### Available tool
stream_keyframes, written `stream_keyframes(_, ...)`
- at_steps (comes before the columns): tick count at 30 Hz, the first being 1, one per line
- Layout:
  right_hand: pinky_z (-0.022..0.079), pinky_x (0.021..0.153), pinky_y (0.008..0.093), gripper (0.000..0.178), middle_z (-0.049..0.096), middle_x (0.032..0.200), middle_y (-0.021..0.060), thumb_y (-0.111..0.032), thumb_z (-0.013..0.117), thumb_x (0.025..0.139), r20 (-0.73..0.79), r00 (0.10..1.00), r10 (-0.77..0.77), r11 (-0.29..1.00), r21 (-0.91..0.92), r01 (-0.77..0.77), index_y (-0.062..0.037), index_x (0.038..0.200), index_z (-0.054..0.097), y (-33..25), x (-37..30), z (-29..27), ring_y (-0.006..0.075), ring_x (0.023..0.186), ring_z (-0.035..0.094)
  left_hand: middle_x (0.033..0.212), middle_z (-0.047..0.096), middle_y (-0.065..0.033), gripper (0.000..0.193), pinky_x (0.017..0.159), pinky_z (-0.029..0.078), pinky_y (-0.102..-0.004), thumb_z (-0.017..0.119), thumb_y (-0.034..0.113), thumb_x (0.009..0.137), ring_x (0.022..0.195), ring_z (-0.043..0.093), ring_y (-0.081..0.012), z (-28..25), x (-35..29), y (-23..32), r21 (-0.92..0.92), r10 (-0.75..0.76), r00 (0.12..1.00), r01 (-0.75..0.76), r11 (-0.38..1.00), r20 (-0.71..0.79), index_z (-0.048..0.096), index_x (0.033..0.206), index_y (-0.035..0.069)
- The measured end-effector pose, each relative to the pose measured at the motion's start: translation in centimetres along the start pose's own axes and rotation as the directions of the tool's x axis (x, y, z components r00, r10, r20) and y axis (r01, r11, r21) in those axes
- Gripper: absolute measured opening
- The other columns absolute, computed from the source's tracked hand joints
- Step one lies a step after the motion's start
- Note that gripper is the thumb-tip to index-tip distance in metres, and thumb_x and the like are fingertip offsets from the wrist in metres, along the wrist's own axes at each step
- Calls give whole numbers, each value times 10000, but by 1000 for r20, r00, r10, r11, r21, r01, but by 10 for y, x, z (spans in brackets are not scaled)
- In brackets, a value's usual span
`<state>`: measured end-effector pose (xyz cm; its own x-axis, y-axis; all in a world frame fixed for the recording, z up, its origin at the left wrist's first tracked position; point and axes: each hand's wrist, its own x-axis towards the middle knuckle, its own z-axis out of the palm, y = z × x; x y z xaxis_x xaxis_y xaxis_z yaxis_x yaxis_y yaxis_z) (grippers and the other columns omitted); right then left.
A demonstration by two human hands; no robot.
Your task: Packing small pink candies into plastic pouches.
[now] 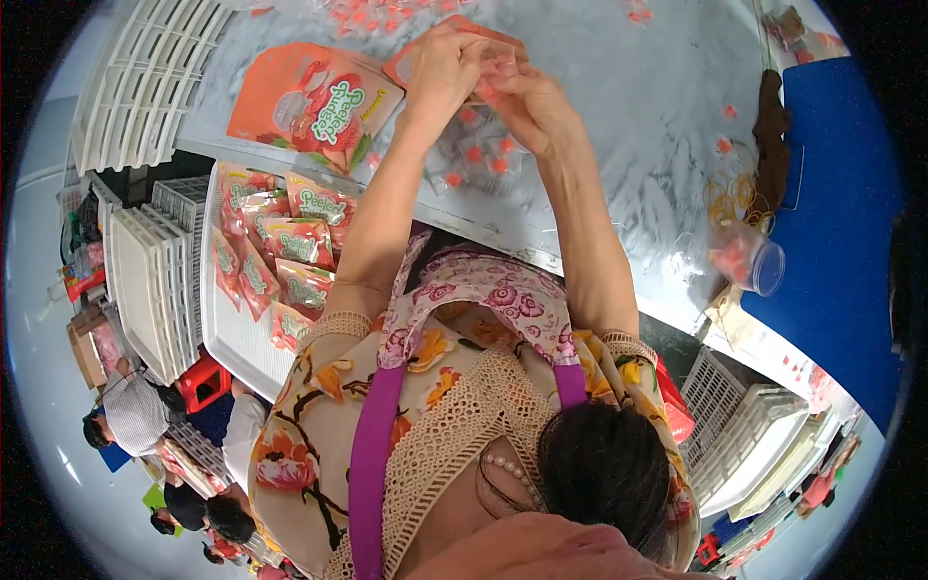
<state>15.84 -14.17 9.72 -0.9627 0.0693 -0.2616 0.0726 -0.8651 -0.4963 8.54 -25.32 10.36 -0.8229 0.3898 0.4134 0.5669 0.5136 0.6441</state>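
Note:
At the table's far side my left hand [443, 77] and my right hand [541, 106] meet, both with fingers closed. An orange pouch [465, 28] is at my left fingers, partly covered by the hand. Pinched in my right fingers are pink wrapped candies [497, 66] in clear film, right against the left fingertips. How far they are inside the pouch is hidden. Below my hands, several red-pink wrapped candies [474, 155] lie loose on the grey table [638, 193]. To the left of my left forearm lies a fanned stack of flat orange pouches [275, 92].
A white tray [224, 324] of filled pouches [295, 240] stands at my left, by stacked white crates [145, 290]. More candies [372, 14] lie along the far edge. On the right are yellow rubber bands [730, 193], a clear plastic jar [764, 266] and a blue surface [841, 213].

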Motion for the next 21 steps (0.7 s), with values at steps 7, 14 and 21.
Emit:
stream_keyframes(7,497,779,300,345,639,1046,119,89,529,803,55,922,-382,447,-862,237,-27,1118,609,3,37,-7,225,898,622,799,656,-112,168,673,491,-310,610,95,836,725,634,-238,4,-1,14,51,237,969,-234,971,-71,719,962,74)
stream_keyframes(14,513,684,463,188,614,795,306,-31,488,821,213,856,-471,-92,-977,192,38,909,640,-11,11,30,441,838,632,764,624,-203,183,688,482,-406,521,77,813,789,619,-364,-18,7,31,-126,159,985,-166,978,-60,687,878,33)
stream_keyframes(21,512,602,442,125,630,817,234,-38,557,787,555,757,-346,-667,-713,218,24,893,580,-35,-26,85,408,698,637,721,580,-229,240,628,436,-441,462,145,893,705,596,-382,-38,26,8,-147,115,990,-101,984,86,611,773,0)
